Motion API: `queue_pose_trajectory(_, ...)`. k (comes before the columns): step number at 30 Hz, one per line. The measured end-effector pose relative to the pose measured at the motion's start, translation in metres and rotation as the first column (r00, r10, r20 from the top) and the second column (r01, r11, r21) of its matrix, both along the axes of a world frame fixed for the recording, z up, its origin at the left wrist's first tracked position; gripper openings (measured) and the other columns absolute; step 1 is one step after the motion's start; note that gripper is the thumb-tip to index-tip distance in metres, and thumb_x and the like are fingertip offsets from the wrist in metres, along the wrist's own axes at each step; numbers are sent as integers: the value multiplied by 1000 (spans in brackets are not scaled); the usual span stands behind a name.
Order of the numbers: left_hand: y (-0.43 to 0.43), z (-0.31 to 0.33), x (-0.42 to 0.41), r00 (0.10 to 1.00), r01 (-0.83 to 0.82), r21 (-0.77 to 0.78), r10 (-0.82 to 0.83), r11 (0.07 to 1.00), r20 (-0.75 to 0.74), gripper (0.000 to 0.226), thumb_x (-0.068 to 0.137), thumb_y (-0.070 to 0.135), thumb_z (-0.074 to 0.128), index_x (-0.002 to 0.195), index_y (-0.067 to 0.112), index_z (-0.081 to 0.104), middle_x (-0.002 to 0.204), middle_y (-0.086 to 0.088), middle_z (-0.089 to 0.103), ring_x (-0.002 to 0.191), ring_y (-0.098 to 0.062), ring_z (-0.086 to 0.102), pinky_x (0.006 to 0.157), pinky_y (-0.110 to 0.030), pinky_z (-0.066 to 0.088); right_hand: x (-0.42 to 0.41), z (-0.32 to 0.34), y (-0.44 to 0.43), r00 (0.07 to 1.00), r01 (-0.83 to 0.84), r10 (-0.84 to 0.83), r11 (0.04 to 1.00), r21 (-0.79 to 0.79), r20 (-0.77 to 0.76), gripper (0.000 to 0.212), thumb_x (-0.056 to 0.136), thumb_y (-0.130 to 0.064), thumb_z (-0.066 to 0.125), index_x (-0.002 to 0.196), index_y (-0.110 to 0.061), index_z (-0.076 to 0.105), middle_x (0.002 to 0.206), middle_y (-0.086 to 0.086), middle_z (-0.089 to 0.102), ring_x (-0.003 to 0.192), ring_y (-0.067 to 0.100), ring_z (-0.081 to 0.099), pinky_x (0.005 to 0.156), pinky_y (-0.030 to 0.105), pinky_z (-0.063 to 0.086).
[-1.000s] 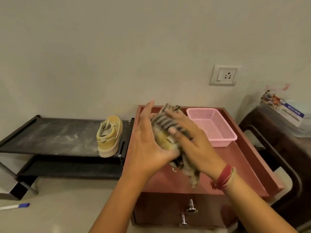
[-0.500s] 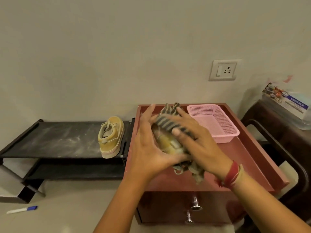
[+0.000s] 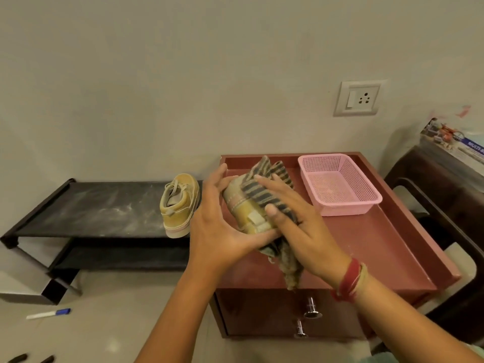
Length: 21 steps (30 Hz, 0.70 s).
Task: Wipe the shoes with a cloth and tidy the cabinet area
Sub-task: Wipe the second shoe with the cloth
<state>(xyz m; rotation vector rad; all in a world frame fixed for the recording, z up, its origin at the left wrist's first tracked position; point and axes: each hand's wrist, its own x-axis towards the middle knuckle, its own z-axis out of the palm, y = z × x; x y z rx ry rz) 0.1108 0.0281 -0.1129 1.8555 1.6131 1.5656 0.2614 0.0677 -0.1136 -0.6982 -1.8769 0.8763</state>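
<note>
My left hand (image 3: 222, 229) holds a small yellow shoe (image 3: 245, 209) above the reddish-brown cabinet top (image 3: 366, 247). My right hand (image 3: 296, 224) presses a striped grey cloth (image 3: 264, 184) against the shoe's upper side; the cloth's tail hangs down below my wrist. A second yellow shoe (image 3: 179, 204) stands on the right end of the dusty black shoe rack (image 3: 99, 205), its heel toward me.
A pink mesh basket (image 3: 337, 186) sits at the back right of the cabinet top. Two metal drawer knobs (image 3: 311, 309) stick out of the cabinet front. A dark chair (image 3: 445, 205) stands to the right. A blue-capped marker (image 3: 48, 314) lies on the floor at left.
My right hand has slid the cloth down along the shoe toward me, uncovering more of the yellow shoe. The left hand keeps its hold.
</note>
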Motion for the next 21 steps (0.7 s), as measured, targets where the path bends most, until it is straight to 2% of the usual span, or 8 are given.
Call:
queue_pose_trajectory(3, -3, -2, -6, 999, -36, -5, 36, 999, -16, 118, 42, 64, 84, 141, 22, 34, 125, 25, 47, 118, 8, 47, 96, -9, 40, -1, -1, 10, 992, 29, -43, 992, -122, -115, 35, 93, -33, 47, 124, -20, 59, 125, -6, 62, 121, 6, 53, 104, 33, 41)
queue_pose_trajectory(7, -8, -3, -13, 997, -36, -15, 35, 999, -76, 114, 43, 66, 82, 139, 23, 38, 128, 13, 51, 120, 5, 47, 97, -7, 36, -2, -8, 9, 997, 0, -6, 997, -80, -83, 35, 93, -34, 48, 123, -20, 60, 125, -7, 62, 120, 6, 54, 101, 24, 42)
queue_pose_trajectory(9, -11, -4, -20, 994, -38, -51, 33, 998, -104, 111, 44, 66, 81, 138, 24, 40, 129, 14, 51, 120, 5, 47, 97, -6, 36, 1, -10, 14, 997, 9, -23, 985, -172, -79, 27, 95, -35, 49, 114, -24, 64, 113, -8, 67, 111, 7, 60, 93, 24, 47)
queue_pose_trajectory(13, -19, -1, -45, 977, -5, -175, -32, 985, -212, 104, 49, 62, 82, 139, 37, 36, 128, 30, 41, 120, 14, 38, 91, 1, 32, 8, -16, 30, 944, 236, -298, 911, -337, -145, 21, 95, -33, 46, 100, -26, 64, 98, -9, 69, 100, 11, 64, 86, 25, 51)
queue_pose_trajectory(15, -22, -3, -55, 967, -30, -245, -34, 969, -254, 103, 53, 56, 80, 141, 43, 28, 129, 28, 38, 116, 12, 37, 87, -2, 32, 1, -15, 26, 936, 273, -321, 921, -278, -146, 19, 95, -33, 46, 102, -28, 63, 98, -11, 68, 97, 4, 63, 87, 24, 49)
queue_pose_trajectory(17, -23, -6, -56, 954, -89, -291, -3, 953, -301, 105, 55, 49, 79, 143, 42, 23, 131, 19, 36, 115, 0, 40, 87, -16, 38, -14, -15, 14, 969, 208, -227, 962, -175, -97, 21, 96, -32, 47, 110, -28, 62, 104, -14, 67, 100, -1, 61, 87, 22, 46)
queue_pose_trajectory(19, -21, -8, -50, 945, -108, -302, 3, 947, -327, 100, 53, 46, 79, 139, 35, 27, 127, 13, 38, 111, -7, 44, 84, -26, 45, -31, -22, 3, 992, 105, -101, 993, -53, 70, 30, 95, -36, 48, 121, -27, 59, 119, -15, 62, 116, -2, 53, 98, 21, 40)
queue_pose_trajectory(21, -19, -10, -46, 943, -101, -298, -4, 949, -332, 93, 52, 45, 78, 132, 29, 33, 120, 12, 40, 105, -7, 46, 80, -26, 46, -40, -31, 3, 969, 60, -66, 998, 35, 239, 44, 92, -46, 43, 130, -26, 54, 133, -10, 55, 129, 3, 43, 110, 28, 33)
